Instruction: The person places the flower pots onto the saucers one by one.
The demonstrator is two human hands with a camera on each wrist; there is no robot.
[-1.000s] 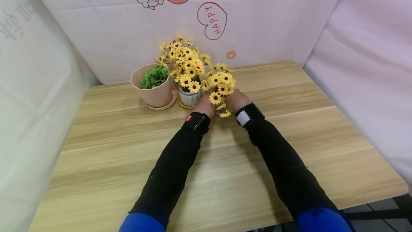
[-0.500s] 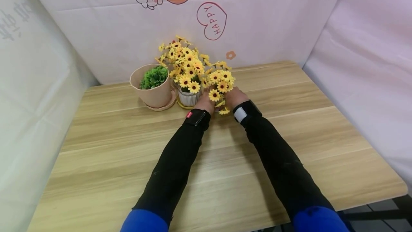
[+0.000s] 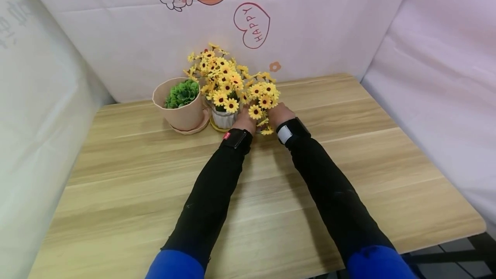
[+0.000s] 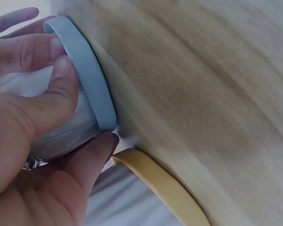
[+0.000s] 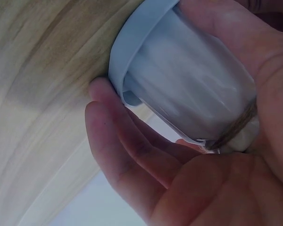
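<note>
In the head view a small yellow daisy plant [image 3: 265, 98] stands between my two hands. The right wrist view shows its white pot [image 5: 193, 75], tied with twine, with a pale blue saucer [image 5: 137, 37] at its base. My left hand [image 3: 246, 120] holds this potted plant from the left, thumb on the pot wall and a fingertip at the saucer's rim. From the right side, my right hand [image 3: 280, 114] curls its thumb and fingers around pot and saucer. Beside my left hand stands a taller daisy plant [image 3: 222, 76] in a white pot [image 3: 224, 119] on a yellow saucer [image 4: 160, 181].
Further left is a pink pot [image 3: 182, 117] with a green leafy plant [image 3: 183, 94], on a matching saucer [image 3: 193, 130]. A printed white cloth [image 3: 310, 33] hangs behind the wooden table [image 3: 155, 193], and more cloth hangs on both sides.
Both hands have shifted slightly back toward the rear cloth with the small daisy plant between them. The head view has turned a little. The taller daisy plant and pink pot stay put.
</note>
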